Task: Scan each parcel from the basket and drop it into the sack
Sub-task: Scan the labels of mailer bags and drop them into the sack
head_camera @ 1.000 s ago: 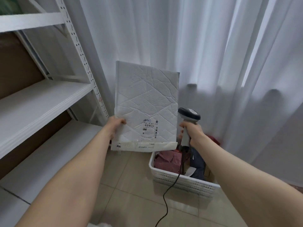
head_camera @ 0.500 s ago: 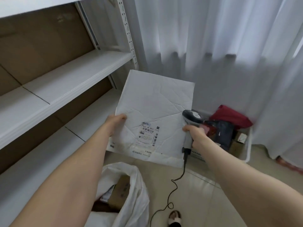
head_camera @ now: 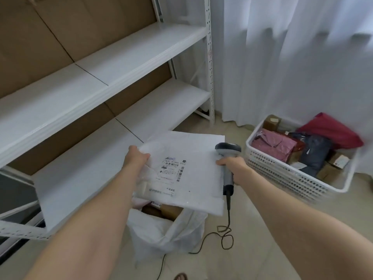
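Observation:
A flat white padded mailer (head_camera: 193,172) with a printed label hangs nearly level above the open white sack (head_camera: 167,233). My left hand (head_camera: 135,158) pinches the mailer's left edge. My right hand (head_camera: 235,167) grips the grey handle of a barcode scanner (head_camera: 227,156), whose head sits at the mailer's right edge. The sack stands on the floor with brown boxes showing inside. At the right, the white perforated basket (head_camera: 282,172) holds several parcels: pink, red and dark blue bags and small cardboard boxes.
A white metal shelf unit (head_camera: 113,63) backed with cardboard fills the left side. White curtains (head_camera: 292,57) hang behind the basket. The scanner's black cable (head_camera: 224,237) coils on the tiled floor beside the sack. A sandal toe (head_camera: 180,276) shows at the bottom edge.
The mailer has gone from upright in front of the curtain to lying almost flat over the sack. The view has tilted down and left, bringing the sack under the parcel.

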